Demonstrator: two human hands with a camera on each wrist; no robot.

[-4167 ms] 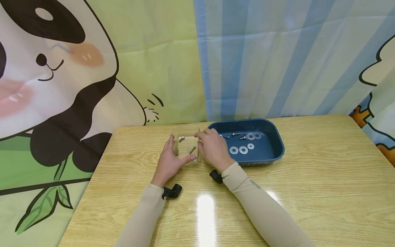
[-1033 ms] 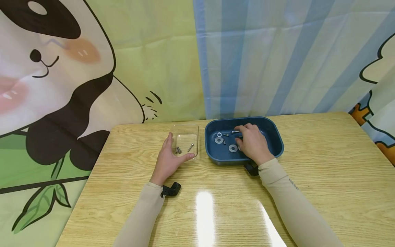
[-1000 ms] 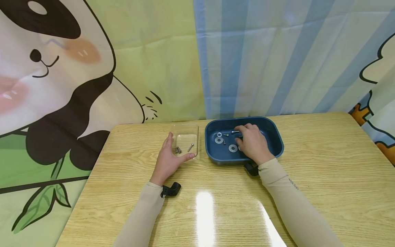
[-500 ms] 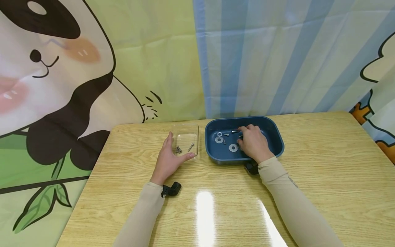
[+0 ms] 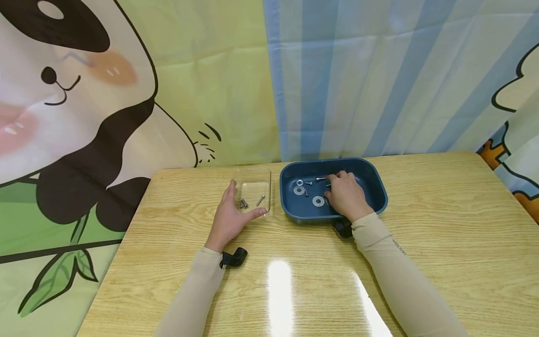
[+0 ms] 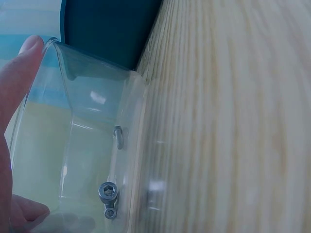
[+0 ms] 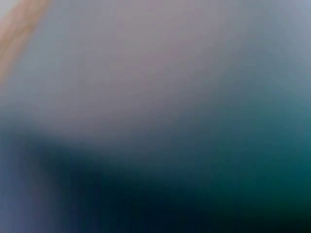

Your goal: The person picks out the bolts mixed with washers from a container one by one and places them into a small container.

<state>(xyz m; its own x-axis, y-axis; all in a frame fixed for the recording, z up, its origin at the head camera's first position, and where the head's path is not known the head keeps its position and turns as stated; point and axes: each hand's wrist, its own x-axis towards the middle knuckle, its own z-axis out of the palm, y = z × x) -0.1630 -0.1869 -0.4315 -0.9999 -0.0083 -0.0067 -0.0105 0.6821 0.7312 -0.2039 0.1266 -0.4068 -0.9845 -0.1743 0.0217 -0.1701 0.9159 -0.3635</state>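
My left hand (image 5: 230, 219) holds a clear plastic box (image 5: 255, 180) at its left side and front corner, the thumb on the rim. Inside, several metal screws (image 5: 260, 200) lie on the bottom; the left wrist view shows a socket head screw (image 6: 108, 191) end-on. My right hand (image 5: 347, 195) reaches down into a dark blue tray (image 5: 290, 215), fingers bent near a bolt (image 5: 321, 179). Whether its fingertips pinch something is hidden by the hand. Washers (image 5: 318, 201) and small screws (image 5: 309, 183) lie left of those fingers. The right wrist view is too blurred to read.
Both containers stand side by side near the back edge of the wooden table (image 5: 269, 290), a narrow gap between them. Behind hangs a printed curtain (image 5: 358, 79). A wrist camera (image 5: 236, 257) is strapped to the left wrist.
Since the oldest frame, my right hand has gone from the clear box to the blue tray, and the screws in the box have shifted. During the last second both hands have barely moved.
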